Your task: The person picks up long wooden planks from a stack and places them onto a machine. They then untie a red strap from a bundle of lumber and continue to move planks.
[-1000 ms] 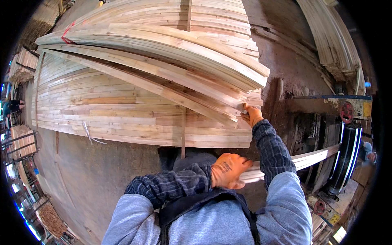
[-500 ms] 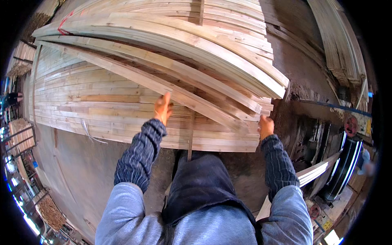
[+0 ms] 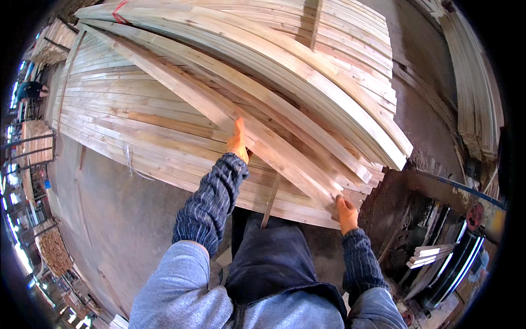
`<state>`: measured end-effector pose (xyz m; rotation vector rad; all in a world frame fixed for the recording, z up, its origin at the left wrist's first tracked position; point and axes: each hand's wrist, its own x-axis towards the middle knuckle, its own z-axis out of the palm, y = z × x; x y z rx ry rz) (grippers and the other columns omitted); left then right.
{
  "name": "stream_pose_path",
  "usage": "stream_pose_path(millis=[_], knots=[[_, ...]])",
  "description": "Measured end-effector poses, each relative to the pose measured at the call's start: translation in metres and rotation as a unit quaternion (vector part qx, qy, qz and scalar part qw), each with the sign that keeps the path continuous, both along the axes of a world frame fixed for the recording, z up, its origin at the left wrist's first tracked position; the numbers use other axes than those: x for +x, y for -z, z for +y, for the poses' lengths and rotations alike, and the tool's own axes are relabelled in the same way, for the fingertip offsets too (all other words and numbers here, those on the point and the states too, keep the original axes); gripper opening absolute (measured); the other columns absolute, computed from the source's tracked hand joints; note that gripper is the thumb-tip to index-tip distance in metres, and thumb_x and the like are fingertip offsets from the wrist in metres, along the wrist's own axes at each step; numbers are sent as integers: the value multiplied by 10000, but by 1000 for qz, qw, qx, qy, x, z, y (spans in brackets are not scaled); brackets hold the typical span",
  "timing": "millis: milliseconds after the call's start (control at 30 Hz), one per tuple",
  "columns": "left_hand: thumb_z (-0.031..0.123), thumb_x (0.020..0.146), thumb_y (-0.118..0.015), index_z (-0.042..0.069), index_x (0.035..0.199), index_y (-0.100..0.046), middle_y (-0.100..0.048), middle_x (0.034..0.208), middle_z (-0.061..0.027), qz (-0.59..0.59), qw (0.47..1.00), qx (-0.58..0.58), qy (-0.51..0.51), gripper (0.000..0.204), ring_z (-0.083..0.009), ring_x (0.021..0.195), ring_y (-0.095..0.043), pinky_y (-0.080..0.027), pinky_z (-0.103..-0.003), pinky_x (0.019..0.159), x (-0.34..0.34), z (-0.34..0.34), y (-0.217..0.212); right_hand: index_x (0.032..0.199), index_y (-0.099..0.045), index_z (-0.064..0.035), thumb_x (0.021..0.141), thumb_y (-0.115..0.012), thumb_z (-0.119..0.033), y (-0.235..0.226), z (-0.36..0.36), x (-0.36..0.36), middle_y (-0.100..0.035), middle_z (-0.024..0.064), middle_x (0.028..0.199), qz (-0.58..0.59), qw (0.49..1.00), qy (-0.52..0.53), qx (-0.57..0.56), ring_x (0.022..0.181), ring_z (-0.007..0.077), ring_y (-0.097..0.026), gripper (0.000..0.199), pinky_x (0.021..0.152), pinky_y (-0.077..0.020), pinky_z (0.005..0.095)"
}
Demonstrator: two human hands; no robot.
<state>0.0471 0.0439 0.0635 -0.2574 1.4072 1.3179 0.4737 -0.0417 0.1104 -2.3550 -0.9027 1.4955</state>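
Background rack [image 3: 33, 140] holds lumber [image 3: 37, 130], left hand [image 3: 238, 145] and right hand [image 3: 347, 215] closed on one plank [image 3: 282, 158].

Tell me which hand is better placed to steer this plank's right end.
Probably the right hand: it touches the plank at that end, while the left hand touches it farther left.

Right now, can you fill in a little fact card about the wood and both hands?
Left grip: on the front loose board, partway along
Right grip: at that board's right end
Under it: wide layer of pale boards
Beyond it: second loose board, then a bundle
Red tie: toward the bundle's left end
Lower right: black roller
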Motion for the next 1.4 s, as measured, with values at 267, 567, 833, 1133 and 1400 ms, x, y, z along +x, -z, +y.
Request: stream_pose_path(millis=[267,567,833,1133,1400], knots=[[511,913,-812,110,1416,-560,-671,1188,-104,-95,995,30,-26,691,-231,1011,-690,-600,-391,915,27,-77,-33,1334,-700,-28,1016,-599,-552,-62,51,-34,-718,230,1300,50,912,-405,-49,1263,302,-658,621,1083,-482,377],[344,959,-756,53,1378,-599,-678,1227,-65,-30,840,151,520,533,-205,1034,-667,-564,-362,851,179,-209,-107,1537,-500,-14,839,-833,-532,-53,88,-315,-655,169,1394,312,821,-479,-5,1230,259,-636,931,1050,-501,371],[251,903,-770,52,1341,-640,-709,1225,-175,252,698,308,595,499,-343,1124,-700,-566,-420,984,72,-139,-187,1380,-622,59,749,-923,-413,-12,0,-123,-690,186,1317,385,825,-410,-57,1201,265,-647,844,1073,-495,376],[318,659,-886,220,1566,-473,-505,1572,-153,751,201,179,602,1002,-368,1463,-462,-316,-538,1240,-173,-44,-118,1444,-609,-42,564,-980,-440,-172,-81,108,-665,185,1368,-107,880,-462,-21,1296,338,-615,1034,1156,-443,418],[398,520,-963,105,1041,-640,-686,1021,-118,685,159,226,674,680,-350,1004,-661,-509,-492,933,-103,-17,-143,1450,-590,-181,628,-945,-363,-191,-127,177,-635,144,1389,-260,857,-442,38,1371,364,-531,914,1199,-371,496]])
